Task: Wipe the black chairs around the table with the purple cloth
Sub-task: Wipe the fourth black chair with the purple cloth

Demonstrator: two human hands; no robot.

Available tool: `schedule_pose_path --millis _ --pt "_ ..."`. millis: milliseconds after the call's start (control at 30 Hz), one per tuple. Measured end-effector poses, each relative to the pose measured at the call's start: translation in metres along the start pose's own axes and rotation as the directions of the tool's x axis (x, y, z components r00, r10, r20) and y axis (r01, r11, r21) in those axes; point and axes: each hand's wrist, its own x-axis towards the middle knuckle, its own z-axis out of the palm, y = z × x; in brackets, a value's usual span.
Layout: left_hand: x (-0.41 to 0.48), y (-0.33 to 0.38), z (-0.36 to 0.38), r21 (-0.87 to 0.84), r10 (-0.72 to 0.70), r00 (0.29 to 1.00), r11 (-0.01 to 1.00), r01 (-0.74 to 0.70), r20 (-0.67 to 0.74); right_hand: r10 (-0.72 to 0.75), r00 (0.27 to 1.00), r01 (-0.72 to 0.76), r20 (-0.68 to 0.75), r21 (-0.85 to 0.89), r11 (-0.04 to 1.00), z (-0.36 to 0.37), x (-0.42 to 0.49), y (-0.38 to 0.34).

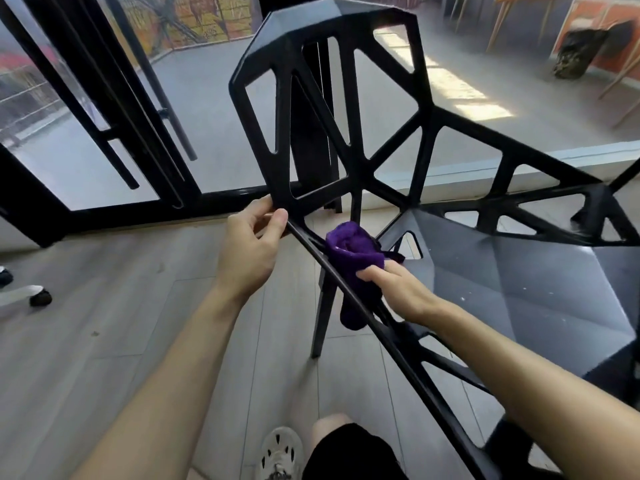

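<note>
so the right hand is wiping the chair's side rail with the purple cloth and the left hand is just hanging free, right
Not quite: the left hand is not free. The head view shows it gripping the black chair at the lower corner of its backrest. The right hand does hold the purple cloth on the side rail.

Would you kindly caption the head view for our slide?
The left hand grips the frame of a black chair while the right hand presses a purple cloth on its side rail.
</note>
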Motion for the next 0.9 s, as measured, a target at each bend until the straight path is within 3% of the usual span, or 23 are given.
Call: schedule_pose_path --millis 67,133,200,333,567,667,800,900 --pt "-0.001 -0.001 -0.001 -0.004 0.008 1.000 1.000 -0.008 0.014 0.062 0.998 -0.062 -0.024 -0.010 0.998 -0.012 0.001 -0.006" --pt "-0.002 -0.001 -0.003 -0.030 -0.004 0.999 1.000 0.005 0.041 0.081 0.996 -0.069 -0.040 0.242 0.968 -0.012 0.002 -0.023" --pt "-0.003 -0.001 -0.005 -0.086 -0.022 0.996 0.996 0.029 0.085 0.039 0.999 -0.026 -0.027 0.387 0.922 0.002 -0.001 -0.044" --pt "0.000 -0.002 -0.006 -0.128 -0.038 0.992 0.990 0.054 0.121 -0.207 0.975 0.194 0.077 0.155 0.969 0.032 -0.017 -0.052" --pt "-0.006 0.002 -0.003 -0.082 -0.008 0.996 0.997 0.015 0.083 -0.264 0.950 0.228 0.168 0.206 0.952 -0.012 -0.074 -0.033" --pt "-0.007 0.005 0.000 -0.106 -0.003 0.996 0.994 0.013 0.093 -0.235 0.947 0.191 0.219 0.205 0.960 -0.002 -0.056 -0.051" --pt "-0.011 0.010 -0.002 -0.084 -0.031 0.997 0.996 0.037 0.073 -0.372 0.868 0.357 0.328 0.108 0.928 0.022 -0.053 -0.052" --pt "-0.007 0.004 -0.004 -0.043 -0.008 0.998 0.999 0.011 0.066 -0.363 0.893 0.342 0.267 0.121 0.932 -0.002 -0.072 -0.027"
